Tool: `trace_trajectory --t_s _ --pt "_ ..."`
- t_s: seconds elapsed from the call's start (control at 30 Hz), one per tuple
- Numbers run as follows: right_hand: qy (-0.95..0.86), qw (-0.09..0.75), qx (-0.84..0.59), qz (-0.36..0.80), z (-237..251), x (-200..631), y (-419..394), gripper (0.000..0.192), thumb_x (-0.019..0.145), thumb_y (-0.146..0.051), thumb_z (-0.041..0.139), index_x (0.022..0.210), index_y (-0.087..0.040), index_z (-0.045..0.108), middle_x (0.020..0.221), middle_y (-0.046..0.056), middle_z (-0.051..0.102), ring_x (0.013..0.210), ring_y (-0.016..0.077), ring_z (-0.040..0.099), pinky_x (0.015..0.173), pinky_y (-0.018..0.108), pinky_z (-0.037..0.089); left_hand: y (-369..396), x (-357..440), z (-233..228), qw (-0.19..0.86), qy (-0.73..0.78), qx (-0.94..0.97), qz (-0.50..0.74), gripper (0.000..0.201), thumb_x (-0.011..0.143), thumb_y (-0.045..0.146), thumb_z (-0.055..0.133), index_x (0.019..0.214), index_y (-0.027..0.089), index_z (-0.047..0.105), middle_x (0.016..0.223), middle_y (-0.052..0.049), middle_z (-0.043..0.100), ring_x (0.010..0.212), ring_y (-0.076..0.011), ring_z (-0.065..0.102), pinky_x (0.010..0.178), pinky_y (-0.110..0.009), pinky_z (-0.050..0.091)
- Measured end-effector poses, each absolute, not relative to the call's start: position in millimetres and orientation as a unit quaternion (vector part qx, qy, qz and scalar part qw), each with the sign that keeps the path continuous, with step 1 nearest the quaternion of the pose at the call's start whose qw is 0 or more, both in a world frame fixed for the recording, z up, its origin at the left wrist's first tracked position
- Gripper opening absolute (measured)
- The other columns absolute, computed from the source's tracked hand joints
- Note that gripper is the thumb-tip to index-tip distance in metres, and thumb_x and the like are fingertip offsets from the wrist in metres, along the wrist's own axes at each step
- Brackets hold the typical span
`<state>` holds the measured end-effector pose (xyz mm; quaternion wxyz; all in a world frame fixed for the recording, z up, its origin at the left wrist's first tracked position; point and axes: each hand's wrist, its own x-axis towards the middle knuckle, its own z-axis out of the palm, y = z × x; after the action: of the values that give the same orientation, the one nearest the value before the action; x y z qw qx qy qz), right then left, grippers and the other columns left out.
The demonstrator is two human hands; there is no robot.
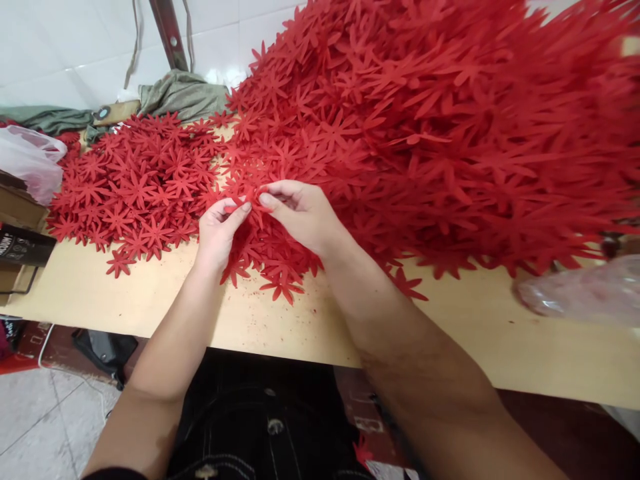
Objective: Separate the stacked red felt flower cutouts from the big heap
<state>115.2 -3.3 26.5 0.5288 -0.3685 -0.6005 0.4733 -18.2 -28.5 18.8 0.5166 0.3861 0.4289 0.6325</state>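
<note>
Between my two hands is a small red flower-shaped piece (pixel 249 198) with narrow petals, partly covered by fingers. My left hand (pixel 220 223) pinches one side of it between thumb and fingertips. On the other side, my right hand (pixel 303 210) is closed with its thumb and forefinger on the same piece. Just beneath and behind both hands lie many loose red flower pieces. A smaller heap of red flowers (pixel 135 183) spreads to the left, and a far larger heap of red flowers (pixel 400 127) rises to the right.
The pale wooden table (pixel 150 293) carries the heaps, with red crumbs near its front edge. A white plastic bag (pixel 30 157) and a dark box (pixel 23 245) stand at the left. Grey-green cloth (pixel 183 95) lies along the wall. Clear plastic (pixel 585 290) sits at the right.
</note>
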Motion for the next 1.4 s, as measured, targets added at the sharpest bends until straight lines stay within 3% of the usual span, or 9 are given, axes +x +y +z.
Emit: trace_trajectory --t_s 0.1,0.33,0.43,0.5,0.6,0.67,0.83,1.03,1.4 --pt "-0.588 0.522 -0.369 0.495 22.8 115.1 -0.6 0.018 0.068 -0.035 0.07 0.071 -0.019 0.063 0.071 -0.001 0.063 0.067 0.0113 0.058 0.067 0.028 0.049 -29.7 -15.7 18.8 0.513 0.437 0.397 0.623 0.023 0.058 0.031 0.079 0.066 0.017 0.062 0.066 0.004 0.064 0.062 -0.0066 0.057 0.069 -0.022 0.046" --pt "-0.549 0.588 -0.427 0.414 14.7 128.4 11.6 0.011 0.077 -0.025 0.06 0.069 -0.02 0.055 0.06 -0.003 0.052 0.055 0.0083 0.048 0.056 0.026 0.044 -24.6 -19.5 16.9 0.479 0.447 0.382 0.652 0.027 0.054 0.033 0.08 0.064 0.017 0.059 0.061 0.006 0.058 0.057 -0.004 0.052 0.063 -0.018 0.042" --pt "-0.542 0.622 -0.432 0.363 4.5 135.8 20.7 0.008 0.077 -0.027 0.061 0.078 -0.021 0.055 0.073 0.0 0.058 0.067 0.0112 0.056 0.066 0.029 0.049 -24.8 -20.4 17.2 0.492 0.443 0.371 0.651 0.03 0.054 0.033 0.08 0.061 0.017 0.056 0.058 0.007 0.054 0.054 -0.0032 0.048 0.058 -0.017 0.04" --pt "-0.561 0.634 -0.44 0.299 0.8 139.3 23.0 0.017 0.076 -0.03 0.063 0.089 -0.022 0.057 0.089 0.003 0.061 0.082 0.0149 0.06 0.077 0.034 0.05 -26.2 -19.2 17.4 0.494 0.444 0.379 0.644 0.03 0.055 0.035 0.08 0.061 0.017 0.056 0.057 0.007 0.053 0.053 -0.0032 0.047 0.057 -0.017 0.04" --pt "-0.606 0.618 -0.461 0.195 7.6 138.7 15.4 0.025 0.08 -0.036 0.059 0.101 -0.024 0.058 0.106 0.007 0.061 0.102 0.0205 0.057 0.09 0.042 0.046 -28.3 -16.4 17.0 0.478 0.46 0.392 0.637 0.029 0.057 0.035 0.079 0.062 0.017 0.056 0.057 0.007 0.053 0.053 -0.0032 0.046 0.057 -0.017 0.04" --pt "-0.631 0.6 -0.46 0.172 18.5 134.0 5.1 0.022 0.084 -0.039 0.053 0.099 -0.024 0.062 0.106 0.007 0.062 0.106 0.0212 0.056 0.095 0.044 0.042 -28.9 -14.7 16.7 0.47 0.471 0.395 0.634 0.028 0.057 0.034 0.079 0.064 0.017 0.058 0.059 0.007 0.055 0.054 -0.0033 0.048 0.058 -0.017 0.04" --pt "-0.663 0.56 -0.417 0.272 33.0 121.5 -8.0 0.02 0.081 -0.041 0.057 0.077 -0.023 0.065 0.088 0.004 0.067 0.095 0.0188 0.06 0.096 0.041 0.041 -29.5 -13.2 18.4 0.476 0.478 0.396 0.623 0.027 0.056 0.033 0.079 0.065 0.017 0.059 0.061 0.006 0.058 0.055 -0.0041 0.049 0.058 -0.018 0.041" --pt "-0.592 0.551 -0.385 0.445 24.6 120.8 -0.5 0.02 0.074 -0.034 0.065 0.062 -0.02 0.059 0.066 0.0 0.059 0.072 0.0139 0.058 0.074 0.033 0.048 -31.1 -11.5 20.7 0.466 0.47 0.402 0.632 0.028 0.055 0.036 0.079 0.065 0.017 0.06 0.062 0.005 0.059 0.056 -0.0047 0.051 0.063 -0.019 0.044" --pt "-0.427 0.662 -0.443 0.428 5.9 147.9 26.9 0.026 0.079 -0.041 0.057 0.07 -0.022 0.042 0.066 -0.003 0.053 0.062 0.0114 0.058 0.057 0.028 0.05 -24.7 -22.8 17.9 0.44 0.466 0.358 0.679 0.03 0.061 0.034 0.076 0.064 0.019 0.05 0.058 0.008 0.05 0.056 -0.0052 0.049 0.063 -0.019 0.041"
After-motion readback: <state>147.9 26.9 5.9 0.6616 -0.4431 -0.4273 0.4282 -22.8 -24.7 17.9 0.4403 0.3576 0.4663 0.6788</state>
